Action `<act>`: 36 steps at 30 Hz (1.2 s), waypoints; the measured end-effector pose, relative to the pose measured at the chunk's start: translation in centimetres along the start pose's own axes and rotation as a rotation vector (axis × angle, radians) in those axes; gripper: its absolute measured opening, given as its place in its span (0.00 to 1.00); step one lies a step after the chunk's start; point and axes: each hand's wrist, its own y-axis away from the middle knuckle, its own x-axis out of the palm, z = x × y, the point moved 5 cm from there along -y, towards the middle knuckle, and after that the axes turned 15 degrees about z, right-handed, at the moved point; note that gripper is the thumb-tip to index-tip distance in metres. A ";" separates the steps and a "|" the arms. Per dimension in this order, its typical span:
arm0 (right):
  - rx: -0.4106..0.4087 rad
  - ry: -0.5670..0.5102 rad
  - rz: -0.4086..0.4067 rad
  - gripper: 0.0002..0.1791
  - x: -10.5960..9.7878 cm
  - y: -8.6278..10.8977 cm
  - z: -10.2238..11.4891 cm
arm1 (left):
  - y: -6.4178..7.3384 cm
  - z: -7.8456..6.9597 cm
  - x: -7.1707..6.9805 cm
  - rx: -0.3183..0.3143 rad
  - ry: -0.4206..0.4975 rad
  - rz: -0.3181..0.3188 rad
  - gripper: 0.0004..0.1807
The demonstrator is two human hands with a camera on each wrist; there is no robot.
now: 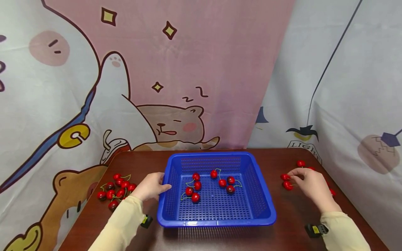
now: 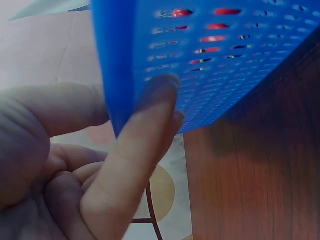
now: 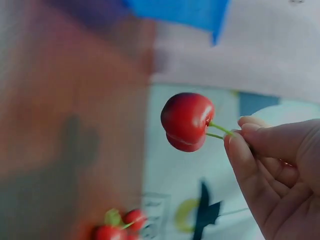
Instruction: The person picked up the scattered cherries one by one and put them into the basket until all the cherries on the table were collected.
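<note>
A blue plastic basket (image 1: 216,223) with perforated walls stands mid-table, several red cherries (image 1: 197,185) on green stems lying inside it. My left hand (image 1: 151,187) grips its left rim, thumb over the edge; in the left wrist view the fingers (image 2: 132,165) lie against the outer wall. To the right of the basket, my right hand (image 1: 311,186) pinches the green stems of a pair of cherries (image 3: 187,120) between thumb and fingertips. The pair hangs from the stems, one cherry partly behind the other in the right wrist view.
A pile of cherries (image 1: 120,191) lies on the brown table (image 1: 147,160) to the left of my left hand. More cherries (image 1: 300,163) lie at the right, partly hidden behind my right hand. A cartoon-printed cloth (image 1: 220,69) hangs behind the table.
</note>
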 end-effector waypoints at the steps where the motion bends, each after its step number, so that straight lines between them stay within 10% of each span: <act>1: -0.022 -0.002 -0.020 0.04 -0.4 -0.2 0.8 | 0.0 0.0 0.0 -0.002 -0.005 0.000 0.25; 7: -0.192 -0.073 -0.047 0.07 -2.4 -1.2 5.8 | 0.0 -0.2 0.0 -0.018 -0.046 -0.001 0.22; 19: -0.527 -0.227 0.328 0.08 -0.6 -4.7 15.5 | -0.1 -0.4 -0.1 -0.013 -0.049 -0.004 0.18; 36: -0.546 -0.214 0.780 0.04 7.6 -9.1 19.9 | -0.2 -0.3 0.0 -0.028 -0.061 -0.004 0.19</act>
